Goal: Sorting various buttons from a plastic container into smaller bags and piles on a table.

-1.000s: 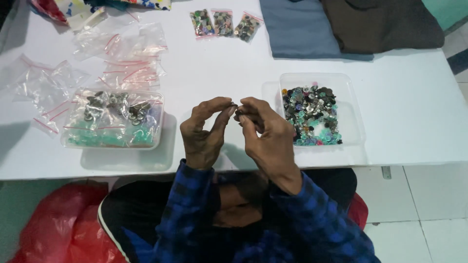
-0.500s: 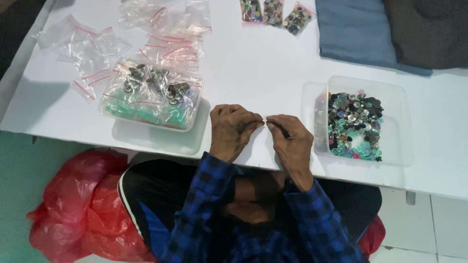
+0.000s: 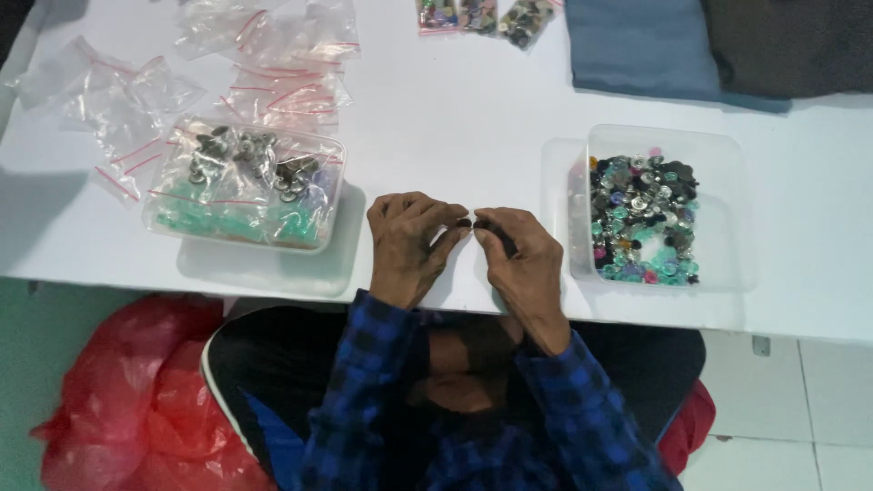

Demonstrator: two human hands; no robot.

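1. The left hand (image 3: pixel 409 244) and right hand (image 3: pixel 520 259) were seen close together, fingertips nearly touching, above the white table (image 3: pixel 455 118).
2. Both hands were curled almost shut; a small dark button-like piece (image 3: pixel 465 222) was pinched between the fingertips of the 2 hands. What else was held cannot be told.
3. A clear plastic tub w/ mixed coloured buttons (image 3: pixel 643 218) was placed just beside the right hand.
4. A clear plastic tub w/ small bags of metal and green pieces (image 3: pixel 244 186) was placed near the left hand.
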